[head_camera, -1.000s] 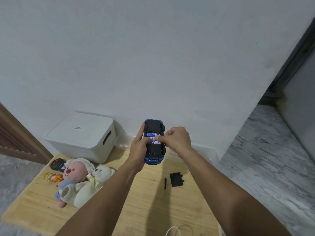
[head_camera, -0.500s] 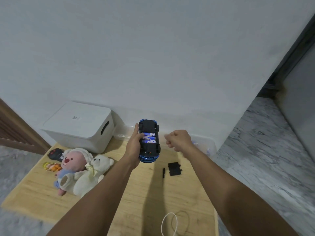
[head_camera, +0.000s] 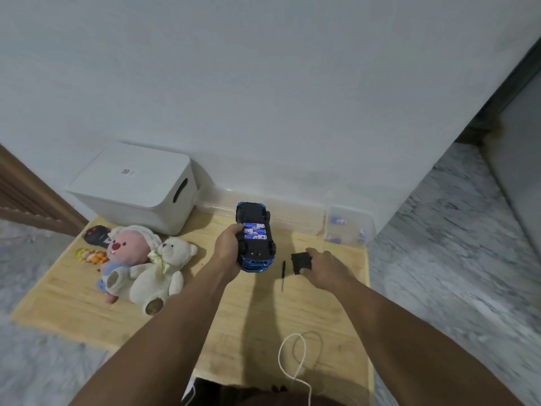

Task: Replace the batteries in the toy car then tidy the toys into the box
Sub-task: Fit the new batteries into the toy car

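The right hand [head_camera: 323,269] reaches down to the black cover [head_camera: 301,262] lying flat on the bench [head_camera: 234,332], its fingers [head_camera: 310,254] spread over the plate's right edge and thumb at the near corner; whether they have closed on it cannot be told. The cover sits just right of the car [head_camera: 256,235] and directly under the right hand, well apart from the left. A thin black screwdriver [head_camera: 283,275] lies between car and cover, its long axis running toward and away from the person.

The left hand [head_camera: 229,249] grips the car by its left side, belly up, above the bench. The car's long axis points away toward the wall, blue nose nearest the person. Its black underside is open, and three blue batteries [head_camera: 255,231] lie side by side across the bay, filling it.

Judging by this, the batteries are in and the cover is next: it must travel left and settle over the bay.

The white box [head_camera: 131,189] stands closed at the far left, with soft toys [head_camera: 140,262] in front of it.
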{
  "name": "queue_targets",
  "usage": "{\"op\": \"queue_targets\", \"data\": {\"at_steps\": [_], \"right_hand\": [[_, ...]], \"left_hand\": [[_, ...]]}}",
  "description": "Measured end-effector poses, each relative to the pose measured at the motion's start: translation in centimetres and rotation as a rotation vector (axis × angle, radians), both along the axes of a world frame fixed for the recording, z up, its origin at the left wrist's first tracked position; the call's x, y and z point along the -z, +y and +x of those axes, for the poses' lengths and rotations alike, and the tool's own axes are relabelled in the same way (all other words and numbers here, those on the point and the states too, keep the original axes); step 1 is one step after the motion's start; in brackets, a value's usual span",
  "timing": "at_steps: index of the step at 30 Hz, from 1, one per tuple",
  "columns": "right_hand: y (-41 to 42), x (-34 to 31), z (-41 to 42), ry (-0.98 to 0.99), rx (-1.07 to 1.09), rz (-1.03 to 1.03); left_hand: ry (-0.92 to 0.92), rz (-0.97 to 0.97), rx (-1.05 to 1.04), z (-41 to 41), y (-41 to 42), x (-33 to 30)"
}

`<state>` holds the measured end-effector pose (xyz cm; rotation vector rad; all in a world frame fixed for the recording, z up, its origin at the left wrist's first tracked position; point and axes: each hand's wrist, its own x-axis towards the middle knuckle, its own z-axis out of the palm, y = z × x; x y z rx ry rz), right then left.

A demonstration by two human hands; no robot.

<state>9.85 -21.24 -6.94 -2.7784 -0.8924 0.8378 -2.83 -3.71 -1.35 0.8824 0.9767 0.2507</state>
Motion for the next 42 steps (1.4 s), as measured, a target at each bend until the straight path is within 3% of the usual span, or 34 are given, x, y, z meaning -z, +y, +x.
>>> {"op": "queue_targets", "data": {"at_steps": [12,18,25,31,42], "right_hand": [[0.8,0.5,-0.5,-0.049,0.123,0.054],[1.5,-1.9,1.5,0.052,0.318,0.359],[4.0,-8.6,3.6,0.34,0.506,0.719],[5.2,-12.3,3.4,0.502,0.371,0.814],[6.9,-14.6,2.6,0.426,0.089,0.739]], "left_hand": [[-0.03,-0.055,0.022,-0.3,0.2,0.8],[-0.023,-0.095,0.015,-0.2,0.0,0.5],[-0.05,-0.089,0.045,0.4,0.3,0.2],[-0.086,-0.068,0.096,0.7,0.5,-0.3],[-0.175,-0.083,0.173,0.9,0.5,-1.9]]}}
